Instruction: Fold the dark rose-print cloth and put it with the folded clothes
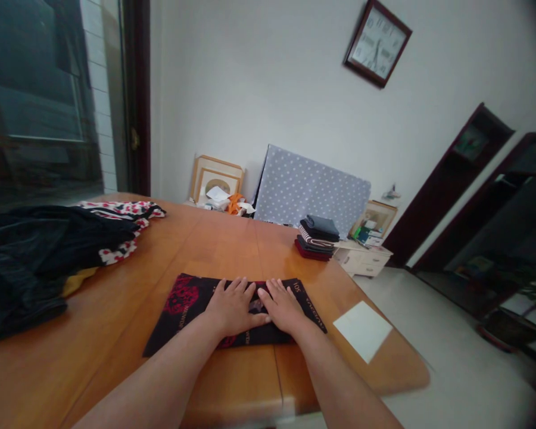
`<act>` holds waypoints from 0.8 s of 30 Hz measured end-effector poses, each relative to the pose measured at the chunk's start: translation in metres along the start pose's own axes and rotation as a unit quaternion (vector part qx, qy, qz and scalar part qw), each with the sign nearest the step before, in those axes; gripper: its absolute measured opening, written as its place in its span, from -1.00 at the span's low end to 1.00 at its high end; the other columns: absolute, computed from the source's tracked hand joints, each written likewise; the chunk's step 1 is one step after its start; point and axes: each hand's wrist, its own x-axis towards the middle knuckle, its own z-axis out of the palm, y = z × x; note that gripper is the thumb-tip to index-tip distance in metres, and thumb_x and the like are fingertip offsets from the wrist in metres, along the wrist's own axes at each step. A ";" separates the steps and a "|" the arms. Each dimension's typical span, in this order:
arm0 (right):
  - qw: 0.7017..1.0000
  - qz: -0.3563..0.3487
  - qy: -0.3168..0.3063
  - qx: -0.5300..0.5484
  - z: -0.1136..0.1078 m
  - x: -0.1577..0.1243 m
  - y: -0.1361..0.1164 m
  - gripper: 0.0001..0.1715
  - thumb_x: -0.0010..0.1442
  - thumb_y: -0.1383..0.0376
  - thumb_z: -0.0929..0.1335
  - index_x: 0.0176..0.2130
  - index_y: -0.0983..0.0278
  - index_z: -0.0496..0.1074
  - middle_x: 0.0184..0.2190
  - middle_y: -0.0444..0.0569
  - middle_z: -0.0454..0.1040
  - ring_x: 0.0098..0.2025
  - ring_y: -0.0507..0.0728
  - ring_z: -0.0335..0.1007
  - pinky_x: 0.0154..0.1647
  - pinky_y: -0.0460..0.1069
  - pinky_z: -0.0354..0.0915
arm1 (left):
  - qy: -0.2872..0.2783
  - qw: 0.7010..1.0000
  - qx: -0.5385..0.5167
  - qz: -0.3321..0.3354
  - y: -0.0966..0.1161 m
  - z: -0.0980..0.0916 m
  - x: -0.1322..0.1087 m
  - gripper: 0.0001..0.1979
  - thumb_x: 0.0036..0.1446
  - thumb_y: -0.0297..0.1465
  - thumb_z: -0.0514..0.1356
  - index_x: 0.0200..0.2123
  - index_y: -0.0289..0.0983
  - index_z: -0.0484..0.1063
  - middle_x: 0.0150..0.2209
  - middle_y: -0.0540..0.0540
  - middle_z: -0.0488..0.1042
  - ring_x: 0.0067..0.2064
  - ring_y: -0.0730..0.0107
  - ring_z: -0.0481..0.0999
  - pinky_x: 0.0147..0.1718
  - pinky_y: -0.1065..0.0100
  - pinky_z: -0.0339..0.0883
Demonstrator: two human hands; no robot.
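A black garment (183,298) with red patterns and printed lettering lies folded into a long flat shape near the table's front edge. On its middle rests my left hand (234,310), palm down with the fingers spread. Just to the right, my right hand (282,305) also presses flat on the cloth, its fingers stretched forward. The two hands nearly meet at the thumbs. Neither hand grips the fabric. Part of the garment is hidden beneath my hands and forearms.
A heap of dark clothes (36,256) with a floral piece (120,253) covers the table's left. Folded clothes (318,237) are stacked at the far right edge. A white sheet (363,330) lies right of the garment. The wooden table (218,244) ends at a rounded right corner.
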 end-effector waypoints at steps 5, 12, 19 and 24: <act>0.997 0.057 0.034 -0.050 -0.007 -0.010 0.015 -0.03 0.34 -0.19 -0.08 0.41 0.39 -0.03 0.43 0.13 -0.08 0.47 0.24 -0.33 0.41 0.21 -0.39 | 0.001 1.000 -0.005 -0.004 0.001 -0.001 0.000 0.06 0.00 0.38 -0.16 0.33 -0.24 0.21 0.37 -0.33 0.12 0.40 -0.17 0.01 0.29 -0.25 -0.21; 0.994 0.084 0.048 -0.048 -0.001 -0.018 0.027 -0.01 0.33 -0.20 -0.09 0.42 0.40 -0.06 0.44 0.13 -0.13 0.48 0.23 -0.38 0.42 0.20 -0.37 | -0.003 1.000 -0.002 -0.008 0.002 -0.002 0.000 0.03 0.02 0.38 -0.16 0.33 -0.19 0.21 0.38 -0.31 0.11 0.40 -0.13 0.00 0.29 -0.21 -0.21; 0.993 0.093 0.057 -0.036 0.002 -0.017 0.027 -0.04 0.33 -0.19 -0.05 0.42 0.37 -0.06 0.44 0.11 -0.12 0.48 0.23 -0.37 0.42 0.20 -0.38 | -0.016 1.000 -0.006 -0.008 0.004 -0.005 0.000 0.03 0.02 0.37 -0.15 0.34 -0.19 0.18 0.38 -0.29 0.10 0.41 -0.15 -0.03 0.29 -0.21 -0.21; 0.993 0.087 0.064 -0.040 0.003 -0.016 0.029 -0.05 0.34 -0.18 -0.04 0.42 0.38 -0.05 0.43 0.13 -0.09 0.47 0.24 -0.36 0.42 0.21 -0.35 | -0.026 1.000 -0.005 -0.013 0.005 -0.008 -0.001 0.06 0.01 0.39 -0.18 0.34 -0.22 0.17 0.39 -0.29 0.08 0.41 -0.11 -0.03 0.30 -0.17 -0.21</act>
